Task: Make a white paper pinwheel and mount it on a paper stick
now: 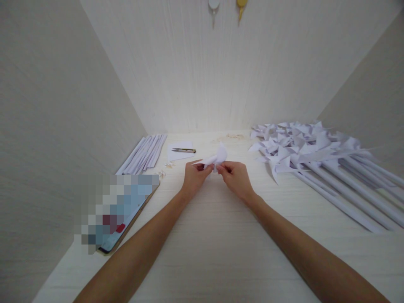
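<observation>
Between my two hands, over the middle of the table, is a white paper pinwheel (217, 156) with curled blades. My left hand (196, 177) is closed on its left side, thumb and fingers pinching the paper. From the other side my right hand (234, 176) pinches its lower right part. The fingertips partly hide the paper's centre, so I cannot make out whether a pin or stick is there. Beyond my left hand, a pair of thread snips (184, 150) lies on a white paper sheet (175, 156).
Rolled white paper sticks (147, 153) lie at the left wall. Nearer stands or leans a phone (126, 223), its screen blurred out. At right is a heap of paper pinwheels (293, 145) on paper sticks (347, 185). Small tan bits (235, 136) lie at the back. Two hooks (213, 5) hang on the wall.
</observation>
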`<state>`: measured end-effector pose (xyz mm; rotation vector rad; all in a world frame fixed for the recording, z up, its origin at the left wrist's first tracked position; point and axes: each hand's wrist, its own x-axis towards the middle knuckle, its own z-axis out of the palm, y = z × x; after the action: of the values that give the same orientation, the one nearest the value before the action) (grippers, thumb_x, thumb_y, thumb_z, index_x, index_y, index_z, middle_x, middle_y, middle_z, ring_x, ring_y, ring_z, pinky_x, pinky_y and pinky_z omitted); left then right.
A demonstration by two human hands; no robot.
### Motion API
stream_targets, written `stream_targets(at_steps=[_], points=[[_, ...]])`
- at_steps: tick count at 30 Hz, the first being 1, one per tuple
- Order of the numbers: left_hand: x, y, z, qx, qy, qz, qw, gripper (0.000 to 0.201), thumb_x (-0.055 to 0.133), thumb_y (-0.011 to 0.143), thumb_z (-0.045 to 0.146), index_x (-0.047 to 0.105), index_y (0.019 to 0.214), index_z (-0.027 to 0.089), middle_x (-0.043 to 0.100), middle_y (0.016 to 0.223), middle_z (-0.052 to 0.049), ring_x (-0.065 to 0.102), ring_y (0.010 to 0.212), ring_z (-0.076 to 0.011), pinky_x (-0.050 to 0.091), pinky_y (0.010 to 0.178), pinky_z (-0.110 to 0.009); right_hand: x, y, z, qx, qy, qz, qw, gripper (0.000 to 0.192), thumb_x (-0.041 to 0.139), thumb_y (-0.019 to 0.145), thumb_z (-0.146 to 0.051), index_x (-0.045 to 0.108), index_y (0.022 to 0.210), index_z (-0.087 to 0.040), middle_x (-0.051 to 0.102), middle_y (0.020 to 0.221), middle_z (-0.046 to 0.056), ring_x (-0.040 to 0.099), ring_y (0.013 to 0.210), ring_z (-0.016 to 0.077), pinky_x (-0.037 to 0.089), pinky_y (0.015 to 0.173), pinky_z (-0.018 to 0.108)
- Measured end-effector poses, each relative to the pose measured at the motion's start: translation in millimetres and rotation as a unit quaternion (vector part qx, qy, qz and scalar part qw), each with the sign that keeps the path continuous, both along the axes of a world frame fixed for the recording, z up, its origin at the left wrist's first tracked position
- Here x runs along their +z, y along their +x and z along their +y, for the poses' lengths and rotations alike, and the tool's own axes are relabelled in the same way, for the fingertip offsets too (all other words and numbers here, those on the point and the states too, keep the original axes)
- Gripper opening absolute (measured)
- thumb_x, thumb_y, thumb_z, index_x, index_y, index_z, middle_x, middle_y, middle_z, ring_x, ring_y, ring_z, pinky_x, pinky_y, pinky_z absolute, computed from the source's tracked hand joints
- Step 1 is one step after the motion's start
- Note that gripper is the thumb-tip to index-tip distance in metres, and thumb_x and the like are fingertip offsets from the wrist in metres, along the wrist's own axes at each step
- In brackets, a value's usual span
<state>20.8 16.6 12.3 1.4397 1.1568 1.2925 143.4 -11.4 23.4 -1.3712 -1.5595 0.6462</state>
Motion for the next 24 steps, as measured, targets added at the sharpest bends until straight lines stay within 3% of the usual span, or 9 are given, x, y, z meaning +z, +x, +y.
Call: stream_targets(at_steps=[2,4,7,11,14,16,18,21,24], points=[[1.4,0,-1,0.006,0.012,0.003,1.000,0.011,0.061,0.058,0.020,0.066,0.064,0.012,0.061,0.057,0.001,0.052,0.053,-0.0099,0.041,0.053,-0.022,0.8,-3,2,0.035,-0.115,0.116,0.986,0.024,0.043,0.070,-0.029,0.044,0.048,-0.019,0.032,0.035,-0.006,0.027,0.032,0.0083,0.020,0.038,0.024],[2.0,1,-2,0.009,0.025,0.008,1.000,0.011,0.060,0.059,0.021,0.065,0.062,0.012,0.060,0.055,0.001,0.051,0.053,-0.0096,0.041,0.052,-0.021,1.8,-3,2,0.048,-0.155,0.160,0.974,0.024,0.042,0.070,-0.030,0.045,0.049,-0.019,0.029,0.033,-0.007,0.024,0.031,0.0078,0.019,0.036,0.023],[1.9,1,-3,0.004,0.039,0.017,0.999,0.010,0.061,0.058,0.021,0.063,0.057,0.011,0.057,0.052,0.001,0.049,0.051,-0.0094,0.040,0.051,-0.021,3.1,0,-2,-0.001,-0.024,0.019,1.000,0.024,0.047,0.068,-0.026,0.044,0.046,-0.018,0.038,0.038,-0.003,0.030,0.037,0.0081,0.021,0.041,0.023],[2.8,1,-3,0.006,0.056,0.039,0.998,0.009,0.060,0.057,0.021,0.062,0.055,0.012,0.056,0.051,0.002,0.047,0.050,-0.0087,0.037,0.048,-0.019,4.3,3,-6,-0.027,0.100,-0.137,0.985,0.021,0.048,0.068,-0.019,0.045,0.047,-0.017,0.048,0.048,0.001,0.035,0.045,0.0090,0.023,0.046,0.025],[4.3,0,-3,0.006,0.063,0.045,0.997,0.008,0.059,0.057,0.019,0.063,0.056,0.012,0.057,0.051,0.001,0.048,0.050,-0.0089,0.038,0.047,-0.019,4.5,2,-2,-0.006,-0.005,-0.017,1.000,0.024,0.048,0.068,-0.023,0.044,0.044,-0.018,0.040,0.039,-0.002,0.032,0.039,0.0083,0.022,0.041,0.023],[5.2,1,-4,0.003,0.074,0.048,0.996,0.008,0.058,0.058,0.018,0.063,0.056,0.012,0.058,0.052,0.001,0.048,0.050,-0.0091,0.038,0.049,-0.020,4.1,1,2,0.032,-0.111,0.106,0.988,0.024,0.046,0.068,-0.026,0.045,0.046,-0.019,0.032,0.034,-0.005,0.027,0.033,0.0076,0.020,0.037,0.023],[5.9,1,-4,0.002,0.083,0.057,0.995,0.008,0.057,0.058,0.017,0.063,0.053,0.013,0.057,0.050,0.002,0.047,0.049,-0.0087,0.037,0.048,-0.019,3.3,1,3,0.038,-0.145,0.140,0.979,0.024,0.045,0.069,-0.028,0.047,0.047,-0.019,0.030,0.032,-0.006,0.026,0.030,0.0076,0.020,0.037,0.023],[5.4,1,-4,0.002,0.076,0.057,0.995,0.008,0.058,0.057,0.018,0.062,0.052,0.013,0.056,0.048,0.002,0.045,0.047,-0.0082,0.036,0.046,-0.019,2.0,2,-2,-0.017,-0.014,-0.033,0.999,0.024,0.046,0.071,-0.025,0.049,0.048,-0.018,0.043,0.039,-0.001,0.038,0.038,0.0106,0.024,0.043,0.025],[4.0,1,-3,0.006,0.059,0.038,0.997,0.009,0.059,0.058,0.021,0.062,0.055,0.012,0.056,0.050,0.002,0.046,0.049,-0.0085,0.035,0.047,-0.020,1.1,3,-8,-0.034,0.110,-0.209,0.971,0.020,0.045,0.072,-0.018,0.053,0.054,-0.017,0.056,0.055,0.005,0.046,0.049,0.0134,0.025,0.049,0.026]])
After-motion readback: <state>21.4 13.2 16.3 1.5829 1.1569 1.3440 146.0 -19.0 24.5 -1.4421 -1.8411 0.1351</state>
